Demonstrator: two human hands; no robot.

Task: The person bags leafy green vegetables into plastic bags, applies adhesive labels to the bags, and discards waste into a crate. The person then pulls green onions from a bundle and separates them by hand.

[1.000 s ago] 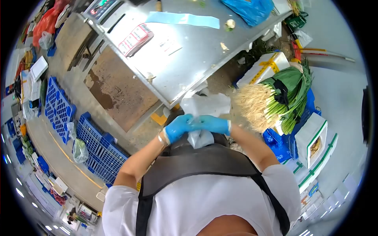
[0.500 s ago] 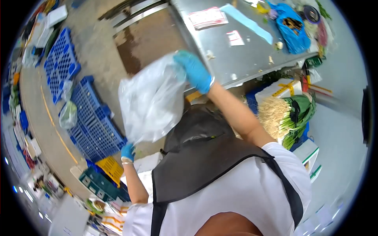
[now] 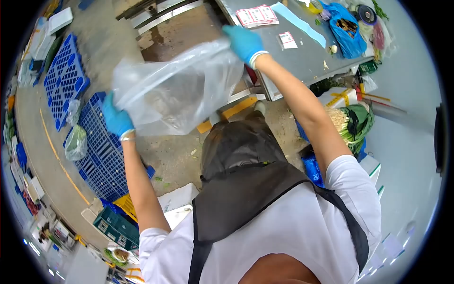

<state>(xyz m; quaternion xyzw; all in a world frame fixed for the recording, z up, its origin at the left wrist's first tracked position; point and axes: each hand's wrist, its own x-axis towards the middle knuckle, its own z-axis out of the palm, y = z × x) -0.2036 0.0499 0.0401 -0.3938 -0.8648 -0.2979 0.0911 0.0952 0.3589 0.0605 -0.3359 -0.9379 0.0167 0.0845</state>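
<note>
A large clear plastic bag (image 3: pixel 179 92) is stretched out in the air between my two blue-gloved hands. My left hand (image 3: pixel 116 117) is closed on the bag's left edge, its fingertips partly covered by the film. On the other side, my right hand (image 3: pixel 243 42) grips the upper right corner near the metal table (image 3: pixel 307 68). The bag sags in the middle and looks see-through, with the floor showing behind it. Some of its outline is smeared by motion.
Printed labels (image 3: pixel 257 16), a smaller label (image 3: pixel 287 40), a light blue strip (image 3: pixel 300 24) and a blue bag (image 3: pixel 347 35) lie on the table. Blue plastic pallets (image 3: pixel 101 161) are at left. Spring onions (image 3: pixel 352 125) stand at right. A green crate (image 3: pixel 116 227) sits lower left.
My left hand has risen from lower left to the bag's left side. My right hand has moved slightly up and right. The bag, bunched before, is now spread wide.
</note>
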